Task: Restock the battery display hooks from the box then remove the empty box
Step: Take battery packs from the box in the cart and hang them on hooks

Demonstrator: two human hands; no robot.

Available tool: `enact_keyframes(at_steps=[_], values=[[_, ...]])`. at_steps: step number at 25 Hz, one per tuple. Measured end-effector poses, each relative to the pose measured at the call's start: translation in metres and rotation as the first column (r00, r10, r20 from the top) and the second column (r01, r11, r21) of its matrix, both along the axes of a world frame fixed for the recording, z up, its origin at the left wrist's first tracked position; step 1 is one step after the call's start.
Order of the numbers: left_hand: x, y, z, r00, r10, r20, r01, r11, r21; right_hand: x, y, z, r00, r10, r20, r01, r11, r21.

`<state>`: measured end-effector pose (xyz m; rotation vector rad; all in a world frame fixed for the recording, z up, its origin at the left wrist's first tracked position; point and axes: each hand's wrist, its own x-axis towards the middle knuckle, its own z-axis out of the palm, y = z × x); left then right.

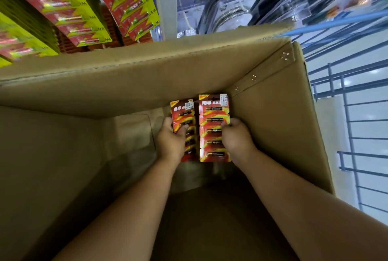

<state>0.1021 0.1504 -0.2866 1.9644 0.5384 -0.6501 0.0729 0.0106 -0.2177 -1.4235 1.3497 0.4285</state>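
Head view: both arms reach down into cardboard box (273,126). Left hand (171,142) holds battery card (184,113) in curled grip; right hand (238,137) holds second battery card (213,113). Cards side by side, near box's far wall. Hanging battery packs (126,2) above box.

Both bare forearms reached forward and down, roughly parallel and a little apart. The left hand (171,141) showed its back to the camera, thumb curled across to the right in a pinch. The right hand (237,137) mirrored it, thumb hooked to the left. The other fingers of both hands were hidden.
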Motion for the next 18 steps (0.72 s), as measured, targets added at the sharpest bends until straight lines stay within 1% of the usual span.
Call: enact_keyframes(at_steps=[3,5,8,11,14,18], values=[[0.000,0.023,0.049,0.996,0.082,-0.038,-0.087,0.985,-0.148,-0.004,0.002,0.040,0.998,0.010,0.069,-0.017,0.995,0.102],[-0.001,0.039,0.094,0.991,0.115,-0.066,-0.126,0.972,-0.197,-0.010,0.008,0.078,0.990,0.052,0.134,-0.070,0.989,0.132],[-0.007,0.067,0.167,0.990,0.139,-0.033,-0.142,0.948,-0.286,-0.017,0.024,0.138,0.960,0.100,0.261,-0.147,0.975,0.166],[-0.005,0.099,0.245,0.987,0.134,0.093,-0.093,0.930,-0.355,-0.014,0.047,0.207,0.922,0.060,0.382,-0.154,0.963,0.222],[0.006,0.130,0.323,0.952,0.196,0.235,-0.077,0.895,-0.439,0.000,0.078,0.272,0.861,0.024,0.508,-0.185,0.945,0.269],[0.030,0.184,0.406,0.887,0.280,0.368,-0.076,0.873,-0.481,0.027,0.125,0.344,0.763,0.067,0.643,-0.243,0.951,0.190]])
